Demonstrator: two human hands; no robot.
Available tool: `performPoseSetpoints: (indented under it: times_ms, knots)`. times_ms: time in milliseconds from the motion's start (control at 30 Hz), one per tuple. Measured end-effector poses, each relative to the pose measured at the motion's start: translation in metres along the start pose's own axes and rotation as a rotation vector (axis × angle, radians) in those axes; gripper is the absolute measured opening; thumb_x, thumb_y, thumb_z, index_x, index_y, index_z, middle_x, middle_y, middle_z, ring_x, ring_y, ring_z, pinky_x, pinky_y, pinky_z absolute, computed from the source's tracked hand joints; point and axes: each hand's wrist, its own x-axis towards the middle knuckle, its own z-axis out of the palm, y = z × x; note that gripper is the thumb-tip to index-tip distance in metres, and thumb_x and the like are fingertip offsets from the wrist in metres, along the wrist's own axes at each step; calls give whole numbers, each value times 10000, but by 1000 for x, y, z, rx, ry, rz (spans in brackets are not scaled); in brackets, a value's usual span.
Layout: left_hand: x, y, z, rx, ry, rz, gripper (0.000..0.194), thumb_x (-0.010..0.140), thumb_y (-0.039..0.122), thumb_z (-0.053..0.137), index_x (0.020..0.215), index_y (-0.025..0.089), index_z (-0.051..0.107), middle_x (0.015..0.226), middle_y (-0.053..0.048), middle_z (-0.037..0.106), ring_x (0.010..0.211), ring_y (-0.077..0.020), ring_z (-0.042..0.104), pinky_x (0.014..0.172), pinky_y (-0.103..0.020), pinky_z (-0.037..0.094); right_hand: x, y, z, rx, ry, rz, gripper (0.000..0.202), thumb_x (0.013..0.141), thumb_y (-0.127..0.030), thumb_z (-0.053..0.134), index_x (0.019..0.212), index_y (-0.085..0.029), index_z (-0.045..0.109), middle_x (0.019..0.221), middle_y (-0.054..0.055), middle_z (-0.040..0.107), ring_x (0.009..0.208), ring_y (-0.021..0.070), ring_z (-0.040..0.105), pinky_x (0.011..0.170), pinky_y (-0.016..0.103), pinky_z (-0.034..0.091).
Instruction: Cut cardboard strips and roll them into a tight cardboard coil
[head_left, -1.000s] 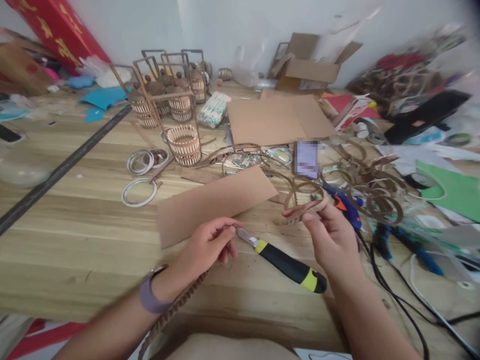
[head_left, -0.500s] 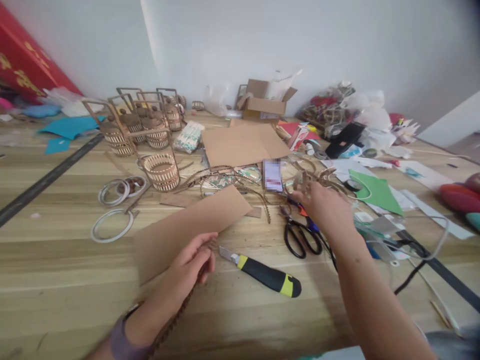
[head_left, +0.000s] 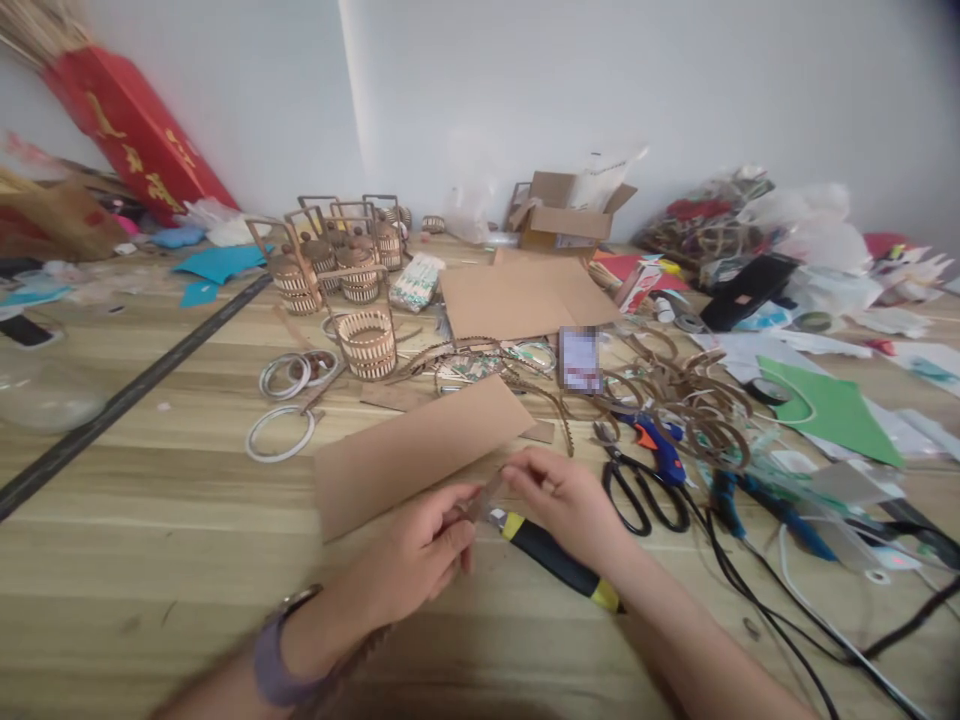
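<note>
at the far left a red box (head_left: 139, 130) with gold characters leans by the wall. blue paper (head_left: 221, 262) lies next, beside a dark bar (head_left: 142, 395) running across the wooden table (head_left: 180, 540). white rings (head_left: 271, 458) lie right of the bar, and behind them stand lidded baskets (head_left: 296, 287) with tall handles and one open basket (head_left: 365, 345). a narrow cardboard piece (head_left: 420, 460) lies flat just beyond the hands, a larger cardboard sheet (head_left: 525, 298) farther back. the left hand (head_left: 424, 550) has its thumb and fingers closed on a thin brown strip (head_left: 489, 497); a notched length (head_left: 349, 665) runs under that wrist, though blur hides whether the two join. the thin brown strip spans the gap between the hands, slanting up to the right hand (head_left: 562, 495), whose thumb and fingertips are pinched together on its far end. a black-and-yellow knife (head_left: 559, 562) lies on the table close under the right hand, partly covered by it, crowding the space below. farther right come scissors (head_left: 616, 458), a blue glue gun (head_left: 665, 450), a heap of brown hoops (head_left: 697, 408), tangled black cables (head_left: 739, 575) and a green sheet (head_left: 840, 415).
</note>
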Motion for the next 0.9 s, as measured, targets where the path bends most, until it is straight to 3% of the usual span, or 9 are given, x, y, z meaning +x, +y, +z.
performPoseSetpoints:
  times_ms: [133, 233, 367, 400, 467, 567, 667, 733, 900]
  knots:
    - [-27, 15, -43, 348, -90, -128, 320, 966, 424, 408, 969, 176, 610, 592, 57, 514, 491, -89, 398, 493, -192, 323, 17, 31, -35, 45, 277, 75, 283, 831, -469, 604, 731, -205, 631, 625, -19, 591, 597, 144, 528, 596, 262, 425]
    - [-49, 20, -92, 618, 89, -162, 359, 945, 473, 408, 908, 201, 639, 627, 29, 574, 591, -139, 522, 572, -220, 396, 20, 46, -42, 76, 373, 98, 330, 829, -511, 589, 694, -209, 590, 595, -24, 548, 585, 142, 503, 584, 262, 416]
    - [-56, 22, -134, 992, 495, -9, 401, 915, 515, 414, 898, 221, 687, 950, -84, 727, 947, -301, 646, 843, -403, 498, 9, 41, -17, 111, 295, 104, 337, 818, -491, 620, 644, -204, 603, 586, -9, 582, 577, 147, 538, 566, 257, 432]
    - [-52, 23, -133, 1110, 671, 98, 395, 898, 513, 441, 932, 213, 696, 1043, -115, 722, 1057, -347, 619, 938, -477, 466, 5, 36, -7, 119, 255, 103, 336, 825, -485, 618, 643, -202, 619, 580, -4, 600, 562, 149, 548, 548, 255, 434]
    - [-37, 21, -114, 1213, 819, 295, 395, 933, 474, 444, 1080, 190, 678, 1230, -140, 670, 1250, -370, 520, 1068, -548, 380, -3, 26, 10, 135, 130, 84, 325, 861, -465, 588, 687, -200, 664, 612, 11, 655, 570, 158, 587, 546, 255, 453]
    - [-9, 13, -60, 1125, 531, 497, 374, 1002, 358, 434, 1315, 189, 549, 1315, -117, 634, 1231, -261, 565, 1039, -437, 462, -12, 13, 26, 63, -29, -29, 271, 911, -392, 563, 767, -214, 706, 687, 12, 712, 646, 165, 645, 606, 253, 478]
    - [14, 1, -16, 1047, 285, 499, 284, 996, 193, 452, 1238, 191, 601, 1083, -89, 717, 1010, -223, 657, 905, -370, 534, -19, 9, 25, -98, -123, -170, 205, 939, -291, 546, 841, -233, 717, 775, 7, 730, 727, 169, 664, 673, 267, 486]
    - [21, -5, -6, 973, 217, 436, 270, 974, 97, 442, 1128, 185, 645, 973, -67, 722, 917, -209, 668, 848, -349, 542, -25, 14, 19, -306, -155, -233, 88, 882, -267, 641, 926, -236, 711, 887, 29, 733, 830, 213, 672, 721, 314, 494]
    - [20, -5, -15, 819, 285, 322, 239, 986, 102, 428, 1074, 171, 639, 1013, -70, 711, 944, -207, 671, 855, -342, 530, -45, 40, 2, -789, -209, -279, 323, 727, -250, 805, 1019, -215, 674, 954, 67, 714, 881, 288, 668, 712, 379, 490]
